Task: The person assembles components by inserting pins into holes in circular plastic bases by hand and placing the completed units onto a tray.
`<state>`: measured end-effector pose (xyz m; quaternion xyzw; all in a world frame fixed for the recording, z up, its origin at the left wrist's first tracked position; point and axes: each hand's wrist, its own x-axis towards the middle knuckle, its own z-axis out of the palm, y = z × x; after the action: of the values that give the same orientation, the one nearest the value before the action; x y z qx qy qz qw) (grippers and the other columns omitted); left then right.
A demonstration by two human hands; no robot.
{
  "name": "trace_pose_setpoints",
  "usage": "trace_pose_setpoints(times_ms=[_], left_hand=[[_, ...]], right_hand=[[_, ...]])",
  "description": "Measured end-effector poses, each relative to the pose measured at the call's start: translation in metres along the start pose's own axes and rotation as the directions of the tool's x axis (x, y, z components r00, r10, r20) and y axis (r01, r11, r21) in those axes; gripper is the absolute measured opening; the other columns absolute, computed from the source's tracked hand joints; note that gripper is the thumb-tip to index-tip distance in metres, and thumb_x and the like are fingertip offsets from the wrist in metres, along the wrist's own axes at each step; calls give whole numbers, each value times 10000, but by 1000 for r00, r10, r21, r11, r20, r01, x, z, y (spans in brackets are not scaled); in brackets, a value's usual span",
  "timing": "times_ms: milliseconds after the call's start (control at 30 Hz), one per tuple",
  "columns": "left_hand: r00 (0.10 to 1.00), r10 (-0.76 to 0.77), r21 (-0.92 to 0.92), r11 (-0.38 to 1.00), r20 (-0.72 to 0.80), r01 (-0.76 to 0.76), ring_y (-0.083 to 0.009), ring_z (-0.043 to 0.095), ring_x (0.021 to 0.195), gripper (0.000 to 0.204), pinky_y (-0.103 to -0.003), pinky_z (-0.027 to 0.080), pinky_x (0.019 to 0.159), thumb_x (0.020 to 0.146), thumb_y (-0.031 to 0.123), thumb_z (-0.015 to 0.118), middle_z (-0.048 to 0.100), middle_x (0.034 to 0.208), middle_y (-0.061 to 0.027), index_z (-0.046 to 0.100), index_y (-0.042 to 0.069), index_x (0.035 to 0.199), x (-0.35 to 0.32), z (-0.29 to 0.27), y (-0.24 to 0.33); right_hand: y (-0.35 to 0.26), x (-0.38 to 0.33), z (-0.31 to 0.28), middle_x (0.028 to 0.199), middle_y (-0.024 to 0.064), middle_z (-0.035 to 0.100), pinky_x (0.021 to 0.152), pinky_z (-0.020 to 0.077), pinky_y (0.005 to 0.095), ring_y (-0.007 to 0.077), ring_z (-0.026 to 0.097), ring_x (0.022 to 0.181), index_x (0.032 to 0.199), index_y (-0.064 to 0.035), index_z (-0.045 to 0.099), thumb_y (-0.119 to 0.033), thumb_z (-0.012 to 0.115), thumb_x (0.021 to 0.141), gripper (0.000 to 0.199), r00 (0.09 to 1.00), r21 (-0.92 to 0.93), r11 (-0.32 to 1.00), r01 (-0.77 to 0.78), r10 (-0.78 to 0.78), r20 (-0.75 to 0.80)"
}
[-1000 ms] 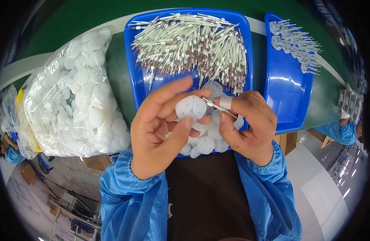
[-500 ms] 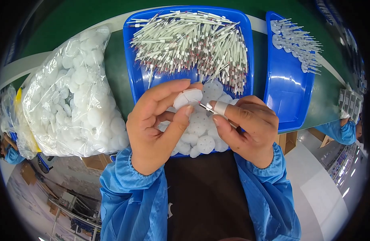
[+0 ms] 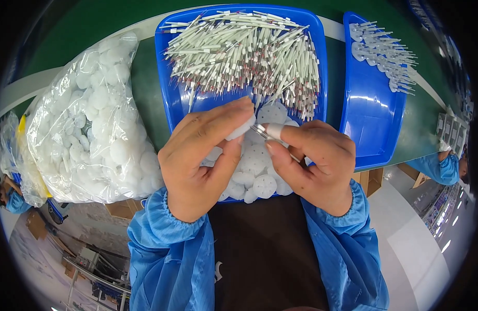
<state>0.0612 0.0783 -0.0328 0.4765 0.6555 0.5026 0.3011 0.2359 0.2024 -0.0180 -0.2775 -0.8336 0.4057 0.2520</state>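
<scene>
Above the near part of a blue bin (image 3: 164, 78), my left hand (image 3: 195, 160) pinches a round white plastic cap (image 3: 241, 131) between thumb and fingers. My right hand (image 3: 319, 163), white tape round its index finger, grips a thin white-sleeved rod (image 3: 265, 133) with a metal end. The rod's tip meets the cap's right edge; whether it has gone in is hidden by the fingers. Beneath both hands lies a heap of white caps (image 3: 254, 159) with small dark dots. Many similar white-sleeved rods (image 3: 244, 52) fill the bin's far part.
At the left stands a clear plastic bag (image 3: 88, 135) full of white caps. A second blue tray (image 3: 368, 124) at the right holds rows of caps with rods (image 3: 381, 57) standing out of them. Blue-sleeved people show at the far left (image 3: 15, 199) and far right (image 3: 440, 168).
My left hand has turned, fingers now more over the cap, tilting it. The right hand has moved slightly left and up, bringing the rod's tip up against the cap.
</scene>
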Motion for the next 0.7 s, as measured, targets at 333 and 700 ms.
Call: trace_pose_setpoints(times_ms=[333, 700], left_hand=[[995, 83, 236, 969, -61, -66, -254, 733, 873, 496, -343, 595, 735, 794, -141, 758, 798, 1093, -131, 764, -1, 1270, -2, 8, 4], [983, 136, 142, 983, -120, -119, -259, 747, 984, 404, -342, 607, 832, 862, -149, 722, 782, 1234, -176, 674, 5, 1233, -11, 7, -6]], right_hand=[[4, 9, 3, 681, 50, 685, 559, 509, 321, 217, 674, 587, 927, -38, 751, -102, 894, 803, 200, 974, -272, 937, 220, -228, 4], [12, -5, 5, 850, 84, 746, 637, 544, 321, 199, 712, 714, 1084, -14, 739, -62, 875, 833, 290, 996, 101, 994, 43, -51, 71]])
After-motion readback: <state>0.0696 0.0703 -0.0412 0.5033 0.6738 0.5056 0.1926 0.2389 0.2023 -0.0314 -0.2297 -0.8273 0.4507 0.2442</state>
